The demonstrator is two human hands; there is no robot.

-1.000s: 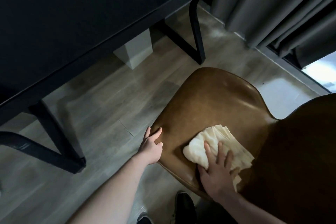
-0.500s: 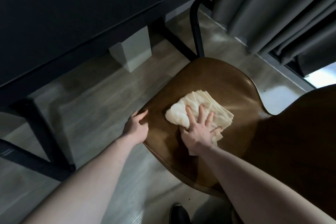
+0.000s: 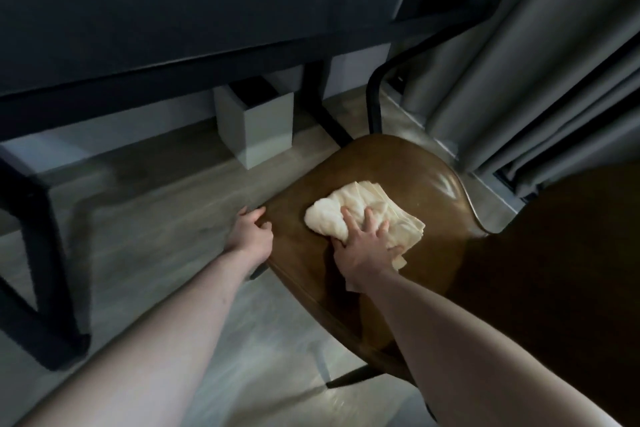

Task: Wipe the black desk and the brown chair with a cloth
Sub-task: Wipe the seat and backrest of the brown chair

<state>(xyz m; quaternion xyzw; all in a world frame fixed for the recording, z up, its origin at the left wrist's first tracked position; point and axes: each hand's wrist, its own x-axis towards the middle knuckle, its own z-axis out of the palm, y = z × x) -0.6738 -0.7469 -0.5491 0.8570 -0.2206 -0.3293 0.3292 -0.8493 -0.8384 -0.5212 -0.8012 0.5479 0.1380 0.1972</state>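
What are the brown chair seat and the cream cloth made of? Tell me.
Brown chair seat: looks like smooth leather or faux leather; a glossy highlight shows near its far edge. Cream cloth under the right hand: soft woven fabric, matte, bunched and folded in layers.

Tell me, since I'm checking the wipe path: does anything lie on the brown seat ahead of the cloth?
Nothing visible does. The right hand presses the cloth on the brown chair seat, and the seat beyond it shows bare to its far edge. The left hand holds the seat's left edge, beside the cloth's path.
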